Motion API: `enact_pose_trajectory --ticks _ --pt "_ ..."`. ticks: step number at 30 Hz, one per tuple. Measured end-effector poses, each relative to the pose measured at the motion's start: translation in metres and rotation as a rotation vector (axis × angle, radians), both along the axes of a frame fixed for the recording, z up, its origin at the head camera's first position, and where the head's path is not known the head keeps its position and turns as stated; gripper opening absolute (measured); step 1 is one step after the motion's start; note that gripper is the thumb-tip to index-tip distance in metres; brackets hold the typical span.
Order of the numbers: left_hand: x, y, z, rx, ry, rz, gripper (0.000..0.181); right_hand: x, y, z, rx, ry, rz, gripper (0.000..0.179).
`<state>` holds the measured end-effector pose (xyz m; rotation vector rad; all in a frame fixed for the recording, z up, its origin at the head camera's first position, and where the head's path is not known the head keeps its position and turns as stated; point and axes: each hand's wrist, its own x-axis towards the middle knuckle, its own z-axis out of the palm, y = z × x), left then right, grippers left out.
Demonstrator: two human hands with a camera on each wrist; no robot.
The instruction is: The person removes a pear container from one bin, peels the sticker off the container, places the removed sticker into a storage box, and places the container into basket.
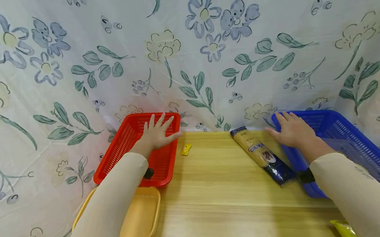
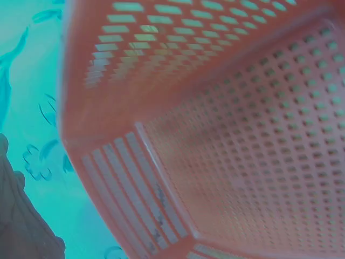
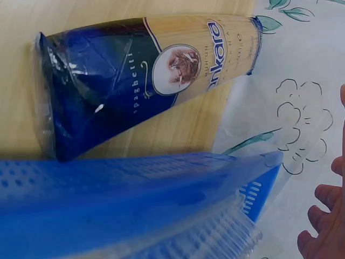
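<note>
My left hand [image 1: 156, 134] hovers over the red basket [image 1: 171, 166], its fingers spread and holding nothing. The left wrist view looks down into that basket, with slotted walls and a perforated floor. On the right, my right hand [image 1: 293, 132] is above the left rim of the blue basket [image 1: 357, 130], fingers extended with nothing in them. Left of that basket a pack of spaghetti [image 1: 260, 152] lies slantwise on the table; the right wrist view shows its dark blue end and clear window. A clear plastic item [image 3: 226, 234] is inside the blue basket.
A small yellow wrapped candy [image 1: 185, 149] lies just right of the red basket. An orange tray [image 1: 140, 215] stands in front of the red basket. At the lower right, a yellow-green packet [image 1: 343, 229] is partly hidden by my sleeve. Floral cloth [image 1: 186, 60] hangs behind the wooden table.
</note>
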<state>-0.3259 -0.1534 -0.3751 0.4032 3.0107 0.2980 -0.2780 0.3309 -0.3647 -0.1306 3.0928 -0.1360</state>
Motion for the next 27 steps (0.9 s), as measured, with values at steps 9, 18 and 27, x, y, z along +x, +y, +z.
enact_pose_trajectory --ticks 9,18,27 --pt "0.007 0.033 0.010 0.008 0.024 -0.083 0.089 0.010 0.007 0.013 -0.030 -0.025 0.006 0.104" --pt "0.015 0.067 0.020 0.034 -0.004 -0.146 0.090 0.025 0.026 0.027 -0.028 -0.041 0.013 0.104" --pt "0.032 0.101 0.023 0.011 -0.017 -0.249 0.089 0.041 0.053 0.025 -0.091 -0.063 -0.002 0.099"
